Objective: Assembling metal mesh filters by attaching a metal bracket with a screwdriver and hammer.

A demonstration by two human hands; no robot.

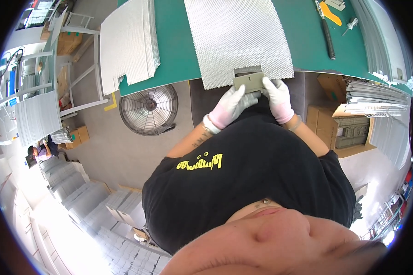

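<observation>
A small flat olive-grey plate (248, 82) with a slot in its middle is held at the near edge of a silver mesh sheet (238, 34). My left hand (231, 104), in a white glove, is closed on the plate's left and lower edge. My right hand (278, 97), gloved too, pinches its right end between thumb and fingers. Just beyond the plate, the mesh has a rectangular notch with a dark grey strip (248, 70) in it. Whether the plate touches that strip I cannot tell.
Under the mesh is a green tabletop (172, 43). A stack of mesh sheets (126, 43) lies left; a black-handled hammer (326, 39), an orange-yellow tool (331, 13) and a screwdriver (350, 25) lie right. A floor fan (149, 109) stands below left, an open carton (353, 133) below right.
</observation>
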